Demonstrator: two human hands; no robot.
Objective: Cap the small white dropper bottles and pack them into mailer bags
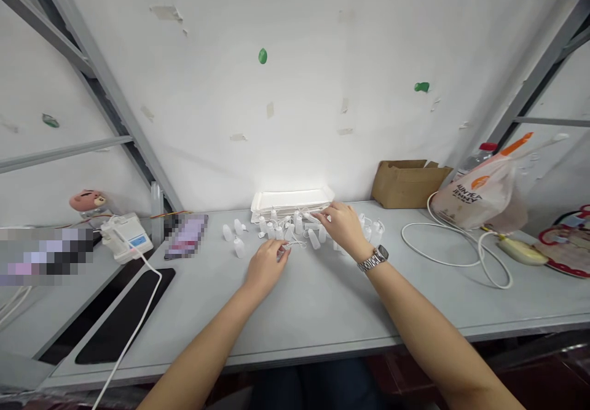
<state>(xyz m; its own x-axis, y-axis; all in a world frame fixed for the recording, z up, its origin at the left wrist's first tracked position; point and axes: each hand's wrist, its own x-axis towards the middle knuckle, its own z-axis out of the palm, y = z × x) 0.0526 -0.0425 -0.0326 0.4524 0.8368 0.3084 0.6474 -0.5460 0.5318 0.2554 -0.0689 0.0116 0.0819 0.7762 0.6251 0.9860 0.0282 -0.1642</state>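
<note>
Several things along a grey table (322, 311), read from the left. Far left: a pink plush toy (87, 201), just beside a white scale (125, 236) with a blue panel. From the scale, a white cable (138, 318) trailing down over a black mat (115, 327) towards the near edge. Right of the scale, a flat device (187, 236), blurred out, lying on the tabletop.

Then a scatter of small white bottles (298, 224), some upright, some tipped over, spread across the middle of the table in front of a stack of white trays (291, 201) against the wall. Left hand (266, 267) at the near left side of the scatter, palm down, fingers curled in, thumb and fingertips pinched shut on a small white piece (293, 244); too small to tell what sort. Right hand (343, 228) deeper in the scatter, close to the trays, palm down, fingers bent loosely over the bottles and touching them; whether gripping one, cannot tell. Metal wristwatch (374, 257) on the right wrist. Hands near each other, not touching.

Further right, an open cardboard box (408, 184) by the wall, a looped white cord (461, 264) on the tabletop, a printed plastic bag (483, 198) with a red-capped bottle (479, 155) behind it, and a yellowish object (523, 252) at the far right.
</note>
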